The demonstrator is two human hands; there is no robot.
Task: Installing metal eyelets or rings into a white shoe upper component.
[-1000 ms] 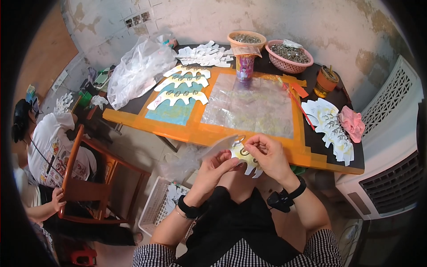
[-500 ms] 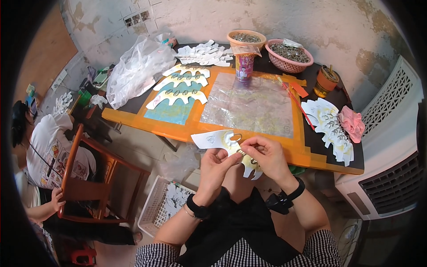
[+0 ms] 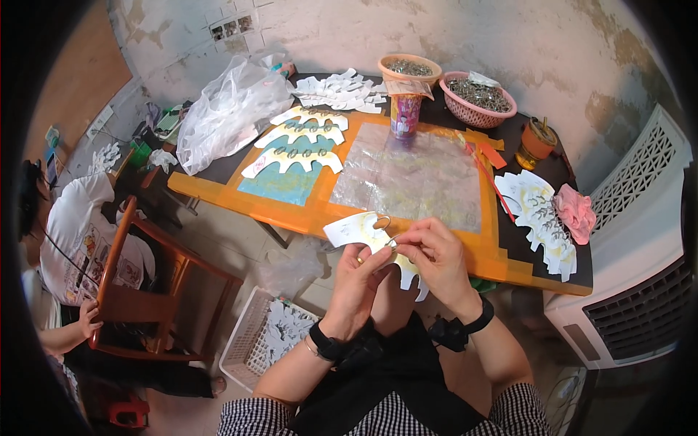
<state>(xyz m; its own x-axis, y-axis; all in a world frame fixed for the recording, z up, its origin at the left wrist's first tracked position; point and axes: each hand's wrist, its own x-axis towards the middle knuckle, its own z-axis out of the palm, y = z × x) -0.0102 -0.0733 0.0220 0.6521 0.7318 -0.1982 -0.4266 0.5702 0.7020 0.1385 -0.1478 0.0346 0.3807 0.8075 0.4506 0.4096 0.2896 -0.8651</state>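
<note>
Above my lap, just off the table's near edge, my left hand (image 3: 356, 282) grips a white scalloped card (image 3: 343, 230) with yellowish smears. Thumb and fingers of my right hand (image 3: 438, 256) are pinched at the card's middle, on a small metal ring (image 3: 393, 239). Another metal ring (image 3: 383, 221) stands on the card just beyond my fingertips. Parts of the card's middle are hidden behind my fingers. Similar scalloped cards (image 3: 291, 161) with rings on them lie in rows on a blue-green sheet at the table's left.
Two baskets of metal rings, one orange (image 3: 429, 78) and one pink (image 3: 452, 109), stand at the back by a purple cup (image 3: 404, 120). Ringed cards (image 3: 534, 211) and a pink cloth (image 3: 576, 212) lie right. A wooden chair (image 3: 138, 291) and another person (image 3: 76, 240) are left.
My right fingers have shifted slightly and now pinch a ring at the card. The card has moved a little to the right. The view has tilted slightly.
</note>
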